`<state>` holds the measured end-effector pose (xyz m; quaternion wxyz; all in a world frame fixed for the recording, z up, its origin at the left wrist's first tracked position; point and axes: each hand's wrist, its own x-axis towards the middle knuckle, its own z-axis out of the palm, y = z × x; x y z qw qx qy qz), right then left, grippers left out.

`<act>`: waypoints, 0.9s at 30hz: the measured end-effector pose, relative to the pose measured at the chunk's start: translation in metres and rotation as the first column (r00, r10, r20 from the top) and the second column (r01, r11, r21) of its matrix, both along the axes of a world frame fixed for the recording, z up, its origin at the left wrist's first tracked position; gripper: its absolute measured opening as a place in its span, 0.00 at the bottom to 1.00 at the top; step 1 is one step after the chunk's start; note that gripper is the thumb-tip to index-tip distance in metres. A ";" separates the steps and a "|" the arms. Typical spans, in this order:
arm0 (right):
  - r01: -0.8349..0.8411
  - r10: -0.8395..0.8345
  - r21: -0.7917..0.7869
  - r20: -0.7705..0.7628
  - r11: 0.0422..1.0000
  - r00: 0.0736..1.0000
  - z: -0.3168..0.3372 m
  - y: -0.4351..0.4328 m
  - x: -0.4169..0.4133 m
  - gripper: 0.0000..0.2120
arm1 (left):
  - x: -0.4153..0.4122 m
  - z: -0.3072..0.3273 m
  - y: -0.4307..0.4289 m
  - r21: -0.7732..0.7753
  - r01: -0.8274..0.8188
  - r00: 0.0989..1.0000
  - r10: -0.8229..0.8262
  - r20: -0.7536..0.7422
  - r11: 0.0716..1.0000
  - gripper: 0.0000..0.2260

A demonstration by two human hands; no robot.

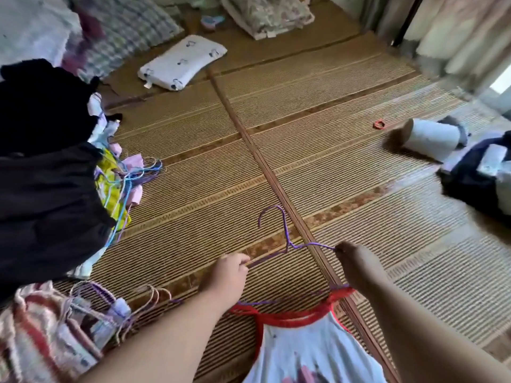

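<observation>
A purple wire hanger (287, 241) is held over the woven mat, hook pointing away from me. My left hand (228, 275) grips its left arm. My right hand (349, 261) pinches the hanger's right arm near the shoulder. Below the hanger, at the bottom middle, lies a small white garment with red trim (307, 352); its red neckline sits against the hanger's lower wire between my forearms.
A heap of dark and colourful clothes with several wire hangers (47, 175) fills the left side. More hangers and striped cloth (91, 313) lie bottom left. A white pillow (182, 62) is at the back; a tissue roll (428, 136) and dark bundle (481, 175) sit right.
</observation>
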<state>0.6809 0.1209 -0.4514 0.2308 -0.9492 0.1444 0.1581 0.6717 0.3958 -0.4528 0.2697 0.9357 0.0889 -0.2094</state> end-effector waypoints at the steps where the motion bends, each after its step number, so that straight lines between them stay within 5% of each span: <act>1: 0.016 -0.016 0.011 0.004 1.000 1.000 -0.004 0.000 0.002 0.10 | 0.001 -0.002 -0.002 -0.009 0.006 1.000 -0.006 -0.010 1.000 0.13; 5: 0.131 -0.132 0.054 0.015 0.990 0.991 -0.005 0.003 0.002 0.26 | -0.009 0.000 -0.008 -0.041 0.078 0.995 -0.080 -0.054 0.996 0.21; 9: -0.071 0.071 0.007 -0.027 0.997 0.997 0.011 0.029 -0.026 0.31 | -0.030 0.016 0.000 -0.030 0.178 0.982 -0.179 -0.066 0.984 0.24; 15: -0.408 0.406 -0.044 -0.036 0.912 0.913 0.045 0.122 -0.088 0.29 | -0.073 0.041 0.053 0.069 0.314 0.946 -0.306 -0.106 0.947 0.24; 21: -0.473 0.473 -0.003 -0.003 0.881 0.881 0.065 0.252 -0.159 0.26 | -0.146 0.063 0.166 0.148 0.430 0.902 -0.416 -0.117 0.891 0.26; 27: -0.445 0.446 0.030 -0.053 0.895 0.893 0.050 0.376 -0.237 0.25 | -0.224 0.070 0.298 0.097 0.353 0.930 -0.338 -0.142 0.931 0.27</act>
